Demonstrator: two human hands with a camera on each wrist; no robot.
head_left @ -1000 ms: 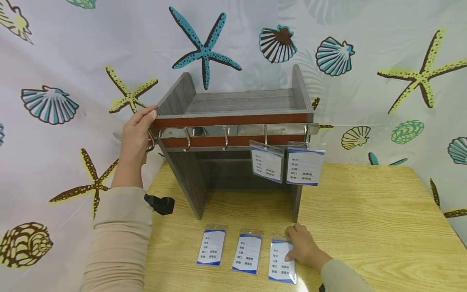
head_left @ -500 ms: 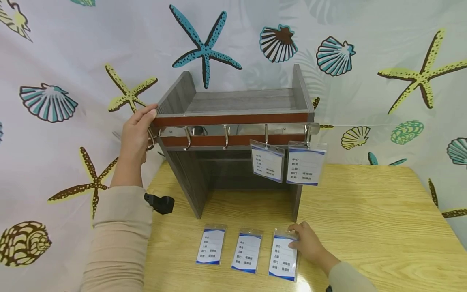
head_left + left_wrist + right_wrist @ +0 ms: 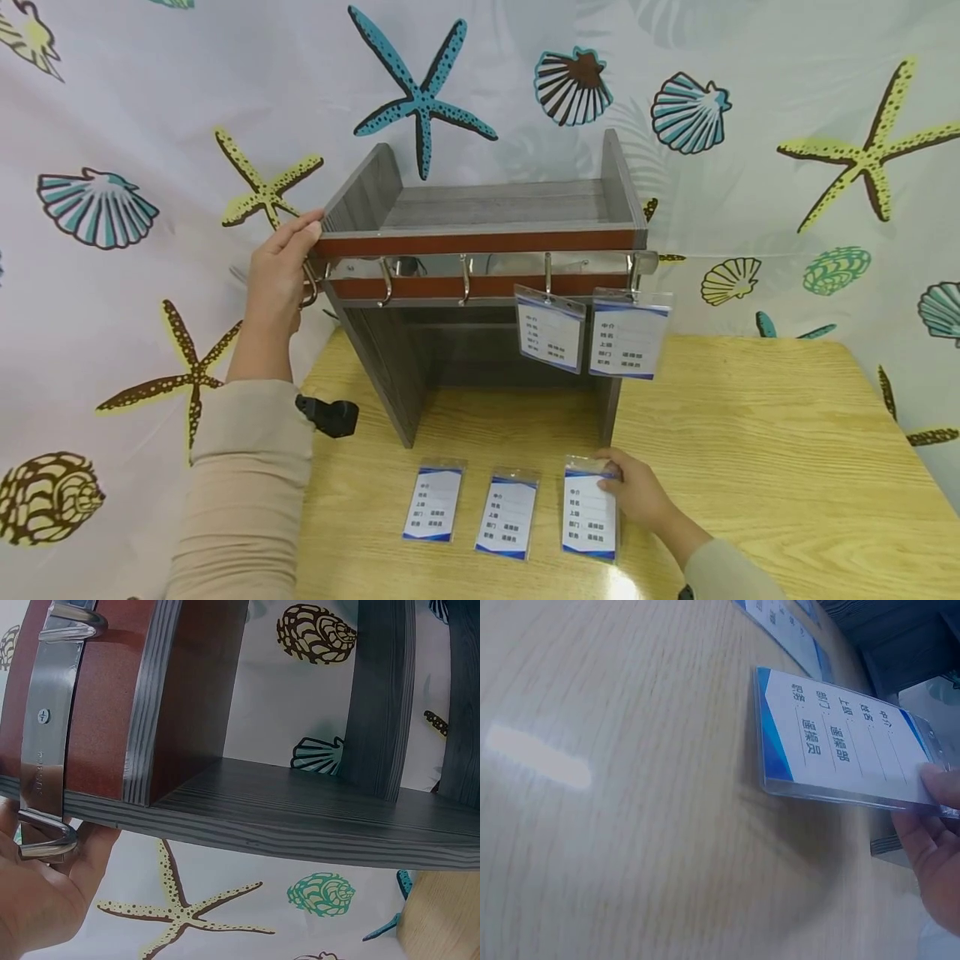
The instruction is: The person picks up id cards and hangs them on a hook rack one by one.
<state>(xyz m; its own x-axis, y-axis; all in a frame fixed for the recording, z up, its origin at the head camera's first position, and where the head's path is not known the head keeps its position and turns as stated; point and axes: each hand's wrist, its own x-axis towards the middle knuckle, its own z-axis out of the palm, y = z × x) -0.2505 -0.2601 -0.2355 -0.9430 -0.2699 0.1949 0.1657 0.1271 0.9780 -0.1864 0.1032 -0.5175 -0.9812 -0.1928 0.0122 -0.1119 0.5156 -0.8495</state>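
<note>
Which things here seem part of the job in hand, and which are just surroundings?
Seemingly the job's: right hand, held badge, two table badges, two hung badges, hooks, rack, left hand.

Just surroundings: table, patterned cloth, black wrist device.

Bright light, glare on tabletop, soft shadows

The held badge, a white card with blue corners and dark print in a clear sleeve, is raised face up, pinched at its one o'clock corner. Two matching badges lie flat towards nine o'clock. At eleven o'clock stands the grey wood-grain shelf, its red front bearing a metal hook rail; two hanging badges dangle at its three o'clock end.
</note>
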